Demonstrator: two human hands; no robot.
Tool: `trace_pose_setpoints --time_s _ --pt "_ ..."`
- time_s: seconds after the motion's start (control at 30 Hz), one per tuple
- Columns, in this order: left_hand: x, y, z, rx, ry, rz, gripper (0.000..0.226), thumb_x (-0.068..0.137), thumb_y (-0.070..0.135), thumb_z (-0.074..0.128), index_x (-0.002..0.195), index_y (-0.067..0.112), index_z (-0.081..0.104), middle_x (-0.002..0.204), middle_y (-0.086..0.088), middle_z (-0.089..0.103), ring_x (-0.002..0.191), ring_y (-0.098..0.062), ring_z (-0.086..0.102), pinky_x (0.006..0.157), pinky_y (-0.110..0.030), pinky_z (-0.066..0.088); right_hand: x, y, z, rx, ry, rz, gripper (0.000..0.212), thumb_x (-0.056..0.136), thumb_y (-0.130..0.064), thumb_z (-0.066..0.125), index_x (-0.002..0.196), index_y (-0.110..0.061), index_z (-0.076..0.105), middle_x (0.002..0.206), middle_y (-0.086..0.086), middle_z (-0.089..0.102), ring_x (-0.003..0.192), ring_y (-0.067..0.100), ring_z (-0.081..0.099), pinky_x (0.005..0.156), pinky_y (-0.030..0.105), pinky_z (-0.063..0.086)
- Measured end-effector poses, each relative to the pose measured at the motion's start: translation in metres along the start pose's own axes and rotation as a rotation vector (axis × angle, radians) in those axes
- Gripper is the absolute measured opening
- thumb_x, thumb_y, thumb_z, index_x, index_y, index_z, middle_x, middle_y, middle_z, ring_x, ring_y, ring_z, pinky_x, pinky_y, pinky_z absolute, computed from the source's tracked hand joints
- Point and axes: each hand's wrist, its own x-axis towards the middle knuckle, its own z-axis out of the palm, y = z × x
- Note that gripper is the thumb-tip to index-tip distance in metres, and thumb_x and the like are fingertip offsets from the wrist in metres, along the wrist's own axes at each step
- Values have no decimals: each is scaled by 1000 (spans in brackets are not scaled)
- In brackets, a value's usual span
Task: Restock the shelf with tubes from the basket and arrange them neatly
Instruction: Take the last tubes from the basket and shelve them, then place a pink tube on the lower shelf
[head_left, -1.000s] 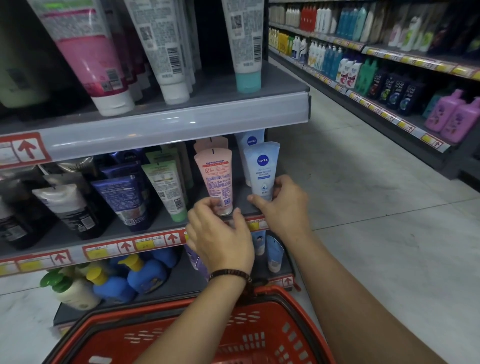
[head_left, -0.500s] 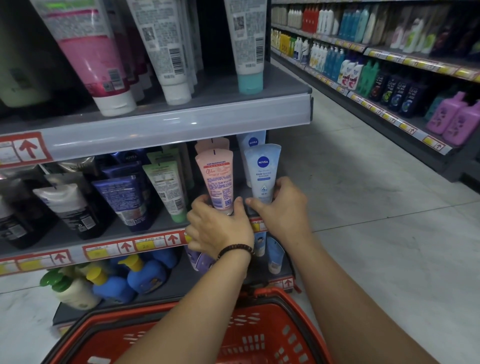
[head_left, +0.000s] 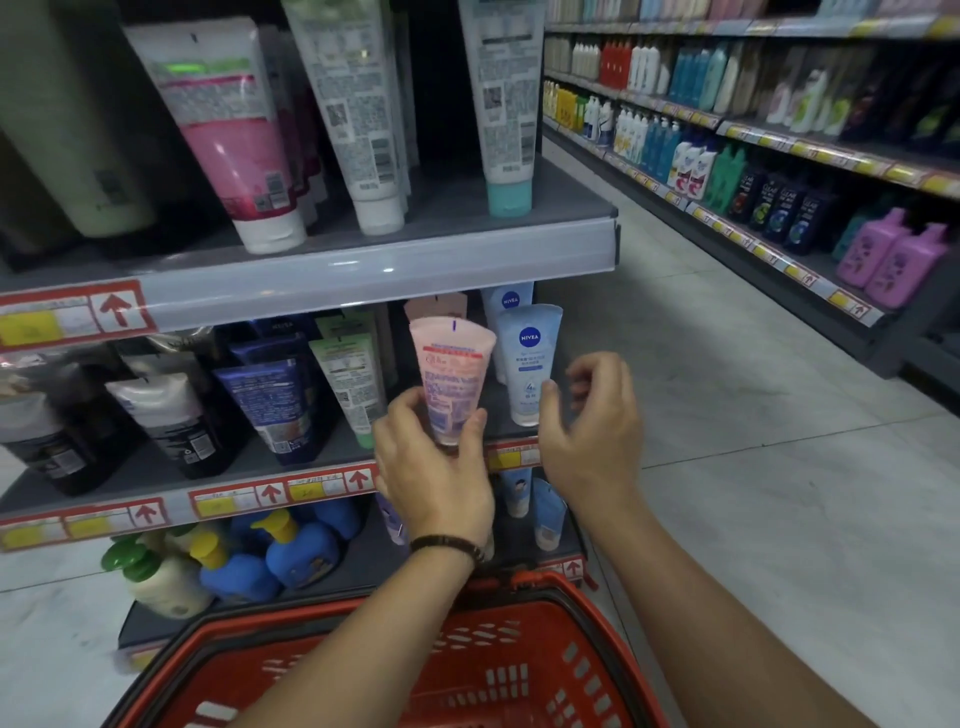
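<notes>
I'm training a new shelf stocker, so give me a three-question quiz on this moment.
1. True or false: the left hand grips the pink tube.
2. The right hand is: A) gripping a pump bottle, B) open, holding nothing, C) gripping the pink tube.
3. Fill in: the basket below the arms is ___ in colour.
Key: 1 true; 2 B; 3 red.

The pale blue tube (head_left: 529, 364) is showing NIVEA in a round dark-blue badge with a large 4 below, and the tube behind it (head_left: 511, 301) is carrying the same badge. Red upward arrows are marking the shelf-edge labels (head_left: 119, 310), while print on the pink tube (head_left: 452, 374) is coming out too blurred to read.
</notes>
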Motion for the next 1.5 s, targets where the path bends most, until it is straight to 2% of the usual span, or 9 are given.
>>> trace_pose_setpoints --time_s 0.33,0.57,0.67,0.83,0.93,1.07,1.17,1.4,1.5 --pt "3 -31 -142 126 -365 -3 45 84 36 93 101 37 51 100 18 71 89 0 67 69 -18 44 -32 -74 38 90 -244 88 14 103 -18 68 115 -25 69 110 -8 72 96 14 70 89 42 60" --pt "31 -50 -157 163 -441 -26 48 82 40 92 95 32 46 92 15 67 81 -7 65 62 -34 42 -16 -99 89 -52 -226 364 31 104 -16 70 134 -15 62 127 12 74 115 36 71 90 39 55" --pt "41 -57 -161 165 -460 -17 49 82 39 92 93 30 46 88 12 68 78 -8 65 62 -37 49 -10 -103 100 -121 -222 496 38 102 -25 75 134 -14 57 128 15 73 113 40 72 93 51 63" --pt "50 -66 -175 145 -487 -62 48 82 37 93 94 31 47 89 13 70 80 -7 68 67 -39 55 1 -42 148 37 -182 749 59 75 -36 72 132 -28 58 97 4 81 68 27 83 72 54 71" --pt "55 -66 -180 127 -461 -84 49 82 36 94 92 29 47 88 15 68 78 -3 65 61 -33 46 1 -74 137 86 -177 782 49 81 -28 70 129 -30 63 86 1 79 59 25 80 69 51 71" --pt "60 -63 -179 111 -444 -113 51 79 37 95 94 28 47 91 14 70 83 -14 70 70 -40 55 -4 -95 133 94 -153 801 29 91 -29 75 113 -38 59 82 -1 76 55 26 79 66 50 71" --pt "58 -61 -178 103 -463 -125 50 80 38 95 96 28 49 96 12 71 87 -17 71 77 -44 60 -2 -82 144 15 -144 823 35 84 -30 74 107 -36 48 84 7 78 64 30 81 69 53 70" --pt "53 -57 -178 83 -491 -149 49 82 38 93 98 30 48 99 13 71 84 -7 69 68 -34 53 0 -102 139 -152 -208 696 63 93 -49 79 141 -15 56 135 18 71 120 44 72 102 47 60" --pt "53 -55 -178 71 -504 -156 48 83 40 93 100 31 49 102 15 72 88 -10 71 70 -34 54 -3 -106 137 -188 -279 662 63 88 -55 76 140 -23 58 135 17 67 119 44 69 104 50 59"
